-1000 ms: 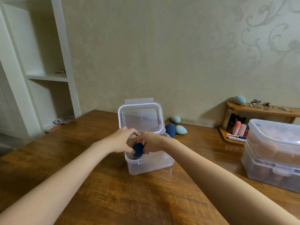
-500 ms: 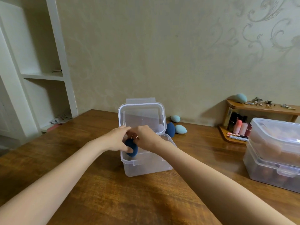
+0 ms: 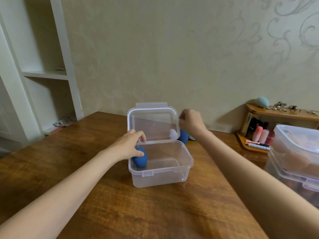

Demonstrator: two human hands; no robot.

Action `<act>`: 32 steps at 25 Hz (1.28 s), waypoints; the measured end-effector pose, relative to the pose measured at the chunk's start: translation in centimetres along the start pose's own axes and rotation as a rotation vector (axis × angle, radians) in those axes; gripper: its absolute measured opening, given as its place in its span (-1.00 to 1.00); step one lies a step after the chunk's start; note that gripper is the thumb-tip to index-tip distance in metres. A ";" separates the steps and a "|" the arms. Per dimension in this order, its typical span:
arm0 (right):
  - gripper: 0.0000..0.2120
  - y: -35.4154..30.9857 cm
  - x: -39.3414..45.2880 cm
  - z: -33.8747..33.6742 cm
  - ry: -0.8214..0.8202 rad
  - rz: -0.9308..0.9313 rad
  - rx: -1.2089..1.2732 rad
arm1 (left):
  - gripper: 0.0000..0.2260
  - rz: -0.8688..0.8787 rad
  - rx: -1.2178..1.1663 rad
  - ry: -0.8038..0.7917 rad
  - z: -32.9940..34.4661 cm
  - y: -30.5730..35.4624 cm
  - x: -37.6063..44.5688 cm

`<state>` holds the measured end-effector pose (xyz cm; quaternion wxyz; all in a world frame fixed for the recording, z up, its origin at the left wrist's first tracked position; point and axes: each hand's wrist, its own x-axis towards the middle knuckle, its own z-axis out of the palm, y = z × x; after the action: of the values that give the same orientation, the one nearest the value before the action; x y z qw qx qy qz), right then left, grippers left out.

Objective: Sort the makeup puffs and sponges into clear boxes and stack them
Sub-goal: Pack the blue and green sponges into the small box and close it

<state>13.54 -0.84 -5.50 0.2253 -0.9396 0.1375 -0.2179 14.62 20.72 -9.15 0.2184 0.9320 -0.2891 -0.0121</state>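
An open clear box (image 3: pixel 161 171) stands mid-table with its lid (image 3: pixel 152 124) tipped up at the back. My left hand (image 3: pixel 128 146) holds a dark blue sponge (image 3: pixel 140 160) down in the box's left corner, thumb on top of it. Behind the box's right side, my right hand (image 3: pixel 190 121) hovers with fingers loosely curled and nothing visible in them. Just under that hand lies a second dark blue sponge (image 3: pixel 183 136) on the table. The hand hides the light blue sponges behind it, apart from a sliver (image 3: pixel 192 138).
Two closed clear boxes (image 3: pixel 296 152) holding pinkish puffs are stacked at the right edge. Behind them a small wooden shelf (image 3: pixel 276 113) carries a teal sponge (image 3: pixel 262 101), trinkets and cosmetics (image 3: pixel 259 133). White shelving (image 3: pixel 43 75) stands at the left, past the wooden table (image 3: pixel 155 213).
My right hand let go of the dark blue sponge and moved back and right, behind the box. My left hand lowered the sponge into the box's left corner.
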 end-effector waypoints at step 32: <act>-0.61 -2.5 -6.9 2.3 -0.598 -0.030 0.095 | -0.61 0.044 0.191 0.045 0.1 1.2 -0.8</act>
<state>9.10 4.59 -8.57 0.2964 -0.9523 0.0409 0.0591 13.31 20.26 -8.80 0.1353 0.9420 -0.3043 0.0410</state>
